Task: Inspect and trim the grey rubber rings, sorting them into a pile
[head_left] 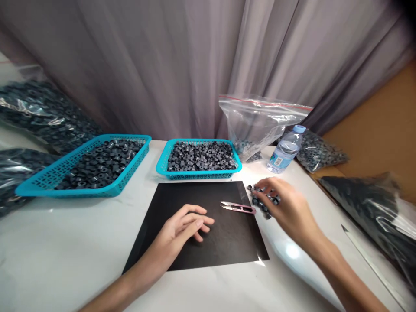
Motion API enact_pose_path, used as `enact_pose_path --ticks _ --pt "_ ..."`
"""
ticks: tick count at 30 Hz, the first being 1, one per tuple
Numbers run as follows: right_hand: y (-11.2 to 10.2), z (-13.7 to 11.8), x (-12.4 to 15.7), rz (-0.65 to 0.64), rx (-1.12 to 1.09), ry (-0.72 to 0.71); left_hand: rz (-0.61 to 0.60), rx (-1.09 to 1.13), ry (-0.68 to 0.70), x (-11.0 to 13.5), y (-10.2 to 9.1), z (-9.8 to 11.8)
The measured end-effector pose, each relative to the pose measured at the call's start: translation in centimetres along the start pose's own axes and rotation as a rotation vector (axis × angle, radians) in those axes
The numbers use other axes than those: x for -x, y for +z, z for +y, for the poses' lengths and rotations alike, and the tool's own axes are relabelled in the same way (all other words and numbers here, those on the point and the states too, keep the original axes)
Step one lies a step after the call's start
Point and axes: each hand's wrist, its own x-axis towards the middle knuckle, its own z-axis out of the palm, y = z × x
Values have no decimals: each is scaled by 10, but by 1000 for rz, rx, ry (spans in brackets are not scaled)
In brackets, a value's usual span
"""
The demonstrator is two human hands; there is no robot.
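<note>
My left hand (188,225) hovers over or rests on a black sheet (221,247), its fingers loosely spread and nothing held. On the right, my right hand (282,201) reaches down over a small pile of dark grey plastic parts (267,213) beside the sheet. Its thumb and fingers come close together among the parts; what they grip, if anything, is too small to make out. Between the hands lies a pair of pink-handled thread snips (238,208), blades pointing left, on the sheet's right side.
Behind the sheet stands a blue basket (199,174) full of small dark parts; another blue basket (110,190) is at left. A clear zip bag (256,123) and a water bottle (286,149) stand at the back right. Filled bags (48,115) flank both sides.
</note>
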Motion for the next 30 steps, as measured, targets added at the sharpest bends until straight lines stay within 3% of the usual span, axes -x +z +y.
enact_pose_path --ticks 5,9,24,30 --pt "-34 50 -6 56 186 236 106 -93 60 -13 -14 -5" --pt "-37 73 -2 -46 285 367 124 -134 89 -17 -19 -10" --pt "-17 72 2 -104 158 353 166 -75 118 -18 -22 -13" --pt "-10 75 3 -82 167 313 255 -81 29 -17 -21 -9"
